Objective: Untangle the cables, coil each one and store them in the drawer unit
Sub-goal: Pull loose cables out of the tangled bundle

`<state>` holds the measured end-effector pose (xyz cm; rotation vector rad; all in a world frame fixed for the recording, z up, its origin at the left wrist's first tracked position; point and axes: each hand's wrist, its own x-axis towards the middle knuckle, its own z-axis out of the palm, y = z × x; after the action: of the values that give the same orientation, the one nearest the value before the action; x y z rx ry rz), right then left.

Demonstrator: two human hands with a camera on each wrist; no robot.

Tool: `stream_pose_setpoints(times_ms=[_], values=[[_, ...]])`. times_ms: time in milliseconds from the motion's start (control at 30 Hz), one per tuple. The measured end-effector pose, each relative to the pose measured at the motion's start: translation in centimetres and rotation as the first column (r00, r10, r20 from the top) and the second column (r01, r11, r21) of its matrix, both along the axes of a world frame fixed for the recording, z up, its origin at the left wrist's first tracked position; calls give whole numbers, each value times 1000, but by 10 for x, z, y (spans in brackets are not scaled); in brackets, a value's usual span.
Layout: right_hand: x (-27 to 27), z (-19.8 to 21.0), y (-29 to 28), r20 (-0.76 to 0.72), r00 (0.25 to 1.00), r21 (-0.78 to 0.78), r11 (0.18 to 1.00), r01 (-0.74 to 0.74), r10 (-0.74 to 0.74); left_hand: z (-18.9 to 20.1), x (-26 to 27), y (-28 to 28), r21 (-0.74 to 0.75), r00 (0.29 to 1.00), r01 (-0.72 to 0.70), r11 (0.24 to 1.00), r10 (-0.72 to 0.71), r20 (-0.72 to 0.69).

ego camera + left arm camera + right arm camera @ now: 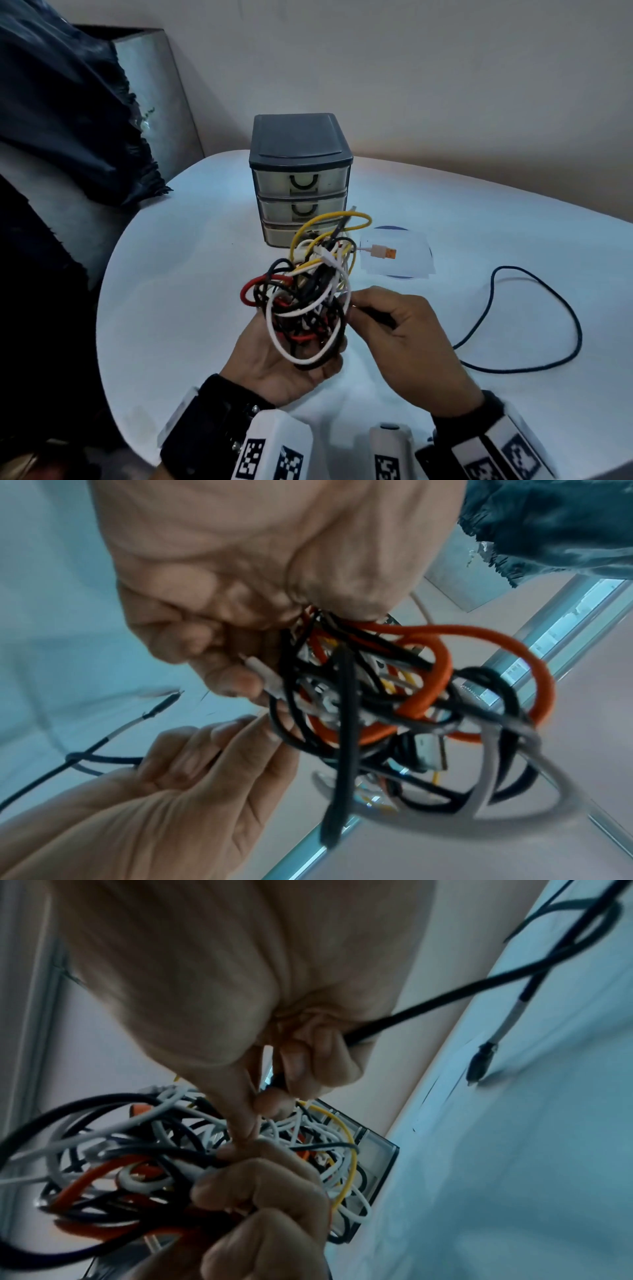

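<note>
My left hand (291, 356) grips a tangled bundle of cables (308, 291), with white, black, red and yellow strands, above the table. A white cable end with an orange USB plug (385, 253) sticks out to the right. My right hand (394, 318) touches the bundle's right side and pinches a dark blue cable (534, 308) that loops away over the table to the right. The grey drawer unit (301, 178) stands behind the bundle, all three drawers closed. In the left wrist view the bundle (394, 710) hangs from my fingers; in the right wrist view the dark cable (445, 1001) runs out of my right hand.
The round white table (171, 274) carries a white paper sleeve with a disc (397, 253) right of the drawer unit. A dark cloth (68, 102) hangs over a grey chair at the left. The wall is close behind.
</note>
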<state>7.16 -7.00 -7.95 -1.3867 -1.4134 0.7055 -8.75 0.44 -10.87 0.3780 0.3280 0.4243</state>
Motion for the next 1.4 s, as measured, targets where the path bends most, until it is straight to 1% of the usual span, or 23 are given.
stream_pose_setpoints(times_ms=[67, 133, 233, 300, 367, 467, 533, 633, 733, 800, 833, 900, 1000, 1100, 1200, 1267, 1333, 1367, 1400], values=[[3, 0, 0, -31, 999, -42, 999, -5, 4, 8, 6, -3, -33, 996, -57, 998, 55, -70], [9, -2, 0, -67, 998, -89, 996, 0, -6, 13, 12, -4, -79, 979, -144, 986, 130, -160], [18, -5, -1, -114, 991, -131, 990, 61, -76, 14, 18, -1, -156, 958, -225, 962, 190, -214], [20, -8, 1, -108, 986, -146, 983, 113, -129, 12, 19, -1, -194, 955, -245, 950, 201, -217], [18, -11, 3, -72, 985, -124, 982, 145, -155, 13, 20, -3, -217, 956, -258, 941, 216, -198], [10, -8, 4, -38, 988, -79, 986, 144, -148, 13, 23, -4, -248, 946, -308, 918, 269, -181], [8, -7, 4, -29, 990, -84, 987, 134, -137, 13, 24, -4, -261, 933, -349, 900, 308, -184], [6, -6, 1, -60, 988, -106, 985, 135, -141, 15, 24, -4, -265, 917, -391, 881, 352, -186], [1, -2, -3, -86, 986, -78, 987, 137, -144, 15, 24, -4, -255, 901, -428, 867, 386, -198], [-4, 0, -2, -148, 975, -82, 984, 156, -167, 14, 25, -3, -258, 895, -444, 858, 409, -180], [-7, 0, -1, -185, 963, -78, 980, 184, -196, 14, 24, -3, -248, 895, -445, 861, 416, -160], [-10, -1, 3, -264, 926, -60, 962, 265, -271, 13, 26, -3, -207, 889, -454, 867, 425, -170], [-9, -5, 5, -338, 875, -133, 938, 321, -347, 13, 31, -6, -163, 871, -483, 861, 452, -191], [-4, -7, 6, -499, 792, -213, 936, 280, -351, 15, 32, -7, -133, 858, -500, 856, 468, -214], [-1, -4, 7, -679, 682, -196, 962, 189, -273, 15, 31, -3, -81, 834, -535, 841, 510, -210], [2, 0, 7, -749, 623, -182, 974, 137, -227, 15, 30, -1, -50, 811, -570, 820, 552, -195], [8, 6, 5, -771, 599, -190, 976, 106, -216, 15, 28, 2, -38, 798, -592, 805, 579, -167], [13, 9, 4, -753, 616, -208, 972, 111, -231, 14, 25, 3, -42, 796, -595, 803, 582, -167], [19, 13, 2, -713, 652, -238, 963, 124, -260, 17, 24, 4, -47, 792, -600, 798, 586, -169]])
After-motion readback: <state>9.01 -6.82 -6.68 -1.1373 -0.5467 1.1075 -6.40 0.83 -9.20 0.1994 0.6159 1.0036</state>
